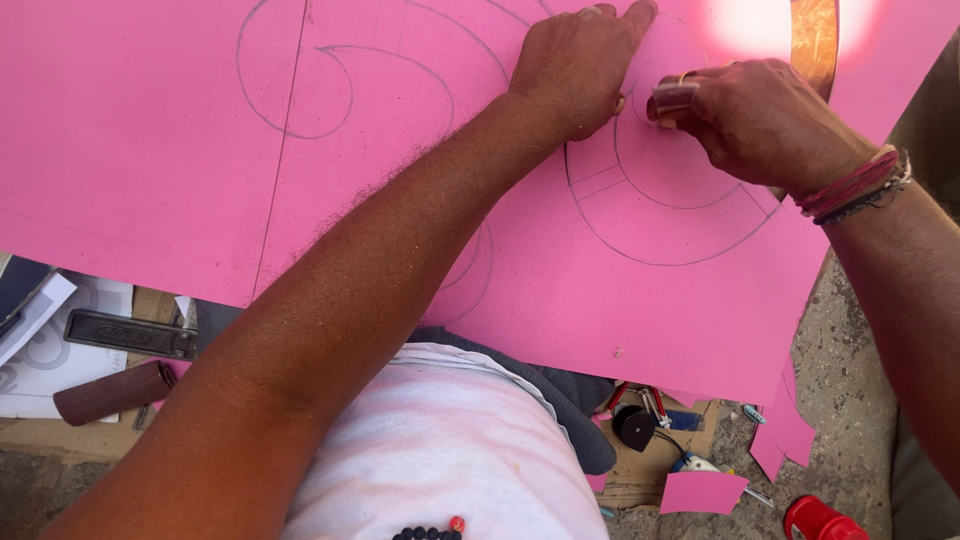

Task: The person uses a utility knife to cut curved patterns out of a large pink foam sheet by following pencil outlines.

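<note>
One large pink sheet [180, 150] fills most of what we see, lying flat across our lap and reaching past the top edge of the view. Pencil lines run over it: a curling scroll shape at the upper left, a long straight line down the left part, and a ring of two concentric arcs on the right.

Our left hand [580, 65] lies palm down on the sheet just left of the ring, fingers spread narrowly and the forefinger stretched toward the top edge, pressing the sheet and holding nothing. Our right hand [755, 120] is closed around a small tool [672, 98] whose dull metallic end touches the sheet on the inner arc; what kind of tool it is we cannot tell. The two hands sit just beside each other. Thread bracelets [855, 185] circle the right wrist.

Below the sheet we see our white shirt [440, 450]. On the ground to the left lie a dark flat metal tool [130, 333] and a brown roll [112, 392]. To the right lie pink offcuts [703, 492], a black round object [634, 428] and a red cap [818, 520].
</note>
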